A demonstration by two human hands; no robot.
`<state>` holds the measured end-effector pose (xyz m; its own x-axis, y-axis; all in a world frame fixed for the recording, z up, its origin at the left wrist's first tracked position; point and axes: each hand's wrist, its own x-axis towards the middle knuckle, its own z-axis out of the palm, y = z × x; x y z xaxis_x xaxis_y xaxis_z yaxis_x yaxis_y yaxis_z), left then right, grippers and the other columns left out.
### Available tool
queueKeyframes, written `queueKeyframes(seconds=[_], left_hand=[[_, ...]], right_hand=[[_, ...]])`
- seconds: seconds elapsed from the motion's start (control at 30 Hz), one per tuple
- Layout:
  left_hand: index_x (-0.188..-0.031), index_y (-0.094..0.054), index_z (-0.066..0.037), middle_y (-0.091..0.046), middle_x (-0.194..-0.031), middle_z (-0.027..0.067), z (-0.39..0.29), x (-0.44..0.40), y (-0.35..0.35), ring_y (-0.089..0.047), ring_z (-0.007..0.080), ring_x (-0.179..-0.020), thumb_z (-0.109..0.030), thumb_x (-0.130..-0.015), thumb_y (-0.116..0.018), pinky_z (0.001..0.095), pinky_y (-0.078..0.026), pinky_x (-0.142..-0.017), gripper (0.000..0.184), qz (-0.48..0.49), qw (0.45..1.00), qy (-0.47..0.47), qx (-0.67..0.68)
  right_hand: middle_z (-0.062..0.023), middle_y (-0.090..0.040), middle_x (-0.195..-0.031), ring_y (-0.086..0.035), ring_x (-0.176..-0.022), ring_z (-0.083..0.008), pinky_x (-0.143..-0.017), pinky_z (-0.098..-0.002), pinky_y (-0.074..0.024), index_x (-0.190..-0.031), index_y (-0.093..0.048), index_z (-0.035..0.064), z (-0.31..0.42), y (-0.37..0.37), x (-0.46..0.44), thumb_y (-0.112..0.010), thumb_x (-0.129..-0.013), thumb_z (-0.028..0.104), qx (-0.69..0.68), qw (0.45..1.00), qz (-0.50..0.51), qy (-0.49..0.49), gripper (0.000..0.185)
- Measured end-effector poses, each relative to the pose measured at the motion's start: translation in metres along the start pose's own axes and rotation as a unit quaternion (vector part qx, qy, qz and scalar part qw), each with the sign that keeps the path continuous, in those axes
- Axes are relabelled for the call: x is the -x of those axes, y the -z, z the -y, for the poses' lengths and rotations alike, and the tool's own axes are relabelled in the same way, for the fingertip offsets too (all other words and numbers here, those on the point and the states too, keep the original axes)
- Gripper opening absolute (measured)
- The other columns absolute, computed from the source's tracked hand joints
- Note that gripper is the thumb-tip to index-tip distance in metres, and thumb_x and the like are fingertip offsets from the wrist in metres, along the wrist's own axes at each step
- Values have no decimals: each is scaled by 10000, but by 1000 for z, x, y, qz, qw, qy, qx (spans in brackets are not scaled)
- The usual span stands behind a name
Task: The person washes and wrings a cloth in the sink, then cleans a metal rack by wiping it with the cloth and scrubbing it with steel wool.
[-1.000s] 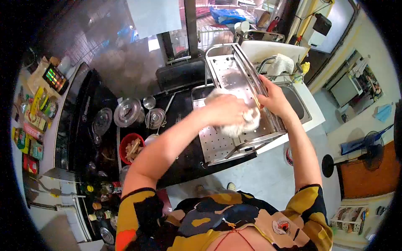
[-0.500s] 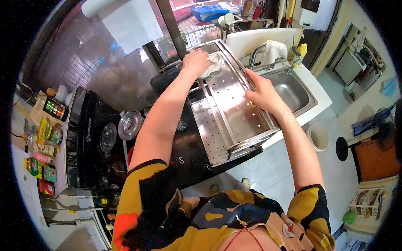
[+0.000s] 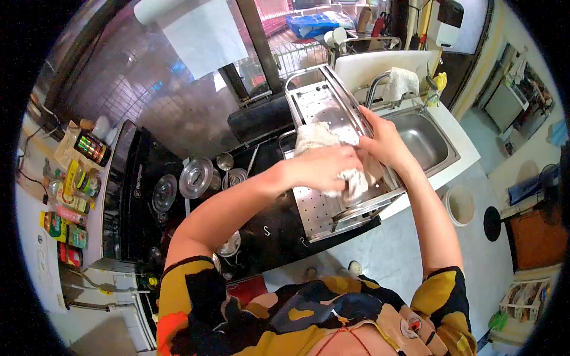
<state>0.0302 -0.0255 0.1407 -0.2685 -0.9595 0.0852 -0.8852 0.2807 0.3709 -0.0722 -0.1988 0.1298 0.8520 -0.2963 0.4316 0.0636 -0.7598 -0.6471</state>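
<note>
A two-level stainless steel rack with perforated shelves (image 3: 325,102) sits tilted in front of me, beside the sink. My left hand (image 3: 323,168) is closed on a crumpled white cloth (image 3: 316,136) and presses it against the rack's upper shelf near the middle. Parts of the cloth stick out above the hand and below its fingers. My right hand (image 3: 383,141) grips the rack's right side rail, thumb on the inner side. Under the upper level, the lower perforated shelf (image 3: 310,209) shows at the left, above the black counter (image 3: 267,252).
To the right is a metal sink (image 3: 418,139) with a tap (image 3: 373,89) and a cloth (image 3: 401,84) on it. Pot lids (image 3: 196,178) and an S-hook (image 3: 266,231) lie to the left. A white bucket (image 3: 458,206) stands on the floor.
My left hand has slid the cloth from the rack's far left corner toward me and to the right, onto the middle of the shelf. My right hand keeps its hold on the rail.
</note>
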Motion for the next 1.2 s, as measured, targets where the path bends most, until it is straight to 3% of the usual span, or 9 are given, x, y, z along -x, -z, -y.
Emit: queueKeyframes(seconds=[0.03, 0.1, 0.33, 0.4, 0.83, 0.97, 1.07, 1.17, 1.2], left_hand=[[-1136, -496, -48, -488, -1111, 179, -2, -7, 11, -488, 350, -1065, -212, -723, -594, 441, -420, -911, 455, 52, 993, 106, -19], [-1157, -485, -47, -496, -1101, 189, 25, -18, 14, -498, 355, -1060, -218, -735, -589, 431, -421, -921, 467, 8, 990, 134, -50], [-1198, -464, -19, -516, -1180, 205, 109, -32, 34, -504, 347, -1118, -285, -777, -574, 419, -423, -939, 510, -102, 943, 277, -156], [-1192, -472, -16, -531, -1166, 212, 115, -35, 41, -541, 346, -1082, -318, -793, -560, 443, -447, -901, 508, -99, 887, 394, -218], [-1065, -544, -14, -585, -1033, 261, 98, -56, 35, -616, 392, -904, -336, -781, -554, 464, -507, -775, 428, -100, 869, 424, -234], [-1121, -547, -45, -588, -959, 243, 63, -42, 21, -610, 395, -878, -409, -731, -593, 475, -502, -770, 535, -69, 913, 322, -241], [-1174, -514, -53, -564, -1008, 239, 56, -25, 27, -589, 406, -920, -456, -719, -607, 481, -483, -801, 615, -34, 926, 303, -221], [-1222, -476, -49, -529, -1098, 253, 68, -25, 34, -560, 413, -998, -477, -733, -601, 470, -460, -860, 662, -29, 920, 329, -209], [-1230, -470, -48, -523, -1125, 259, 76, -28, 36, -556, 416, -1013, -486, -734, -595, 466, -456, -873, 673, -36, 909, 354, -218]], right_hand=[[-233, -621, -1053, -637, -849, -281, -787, -331, -492, -1317, -393, -55, 5, 2, 0, -583, -673, 113, 1, 1000, 0, 2, 692], [-276, -589, -1089, -584, -1015, -381, -888, -383, -456, -1289, -407, -67, 19, 10, 1, -588, -674, 121, -38, 996, 48, -71, 669], [-247, -613, -1030, -593, -957, -391, -846, -404, -472, -1311, -405, -1, 11, 7, 1, -597, -671, 158, -13, 997, 45, -64, 687], [-223, -616, -1045, -594, -966, -383, -847, -416, -470, -1321, -398, 28, 1, 3, 1, -589, -675, 181, 8, 997, 42, -65, 691], [-199, -628, -1013, -618, -914, -361, -799, -407, -489, -1309, -424, 72, 19, 10, 1, -562, -691, 183, -33, 984, 75, -160, 643], [-202, -631, -1011, -618, -919, -356, -802, -406, -488, -1301, -432, 47, 18, 10, 0, -568, -691, 178, -57, 984, 83, -150, 639], [-179, -652, -909, -624, -583, -200, -574, -320, -510, -1329, -398, -11, 3, 1, 2, -554, -689, 79, -26, 996, 40, -72, 665], [-185, -651, -928, -624, -590, -194, -576, -315, -512, -1333, -392, -18, 5, 1, 0, -551, -690, 75, -14, 997, 31, -68, 669], [-195, -638, -988, -611, -777, -283, -717, -368, -488, -1328, -404, 14, 7, 2, 1, -562, -686, 136, -16, 996, 40, -84, 673]])
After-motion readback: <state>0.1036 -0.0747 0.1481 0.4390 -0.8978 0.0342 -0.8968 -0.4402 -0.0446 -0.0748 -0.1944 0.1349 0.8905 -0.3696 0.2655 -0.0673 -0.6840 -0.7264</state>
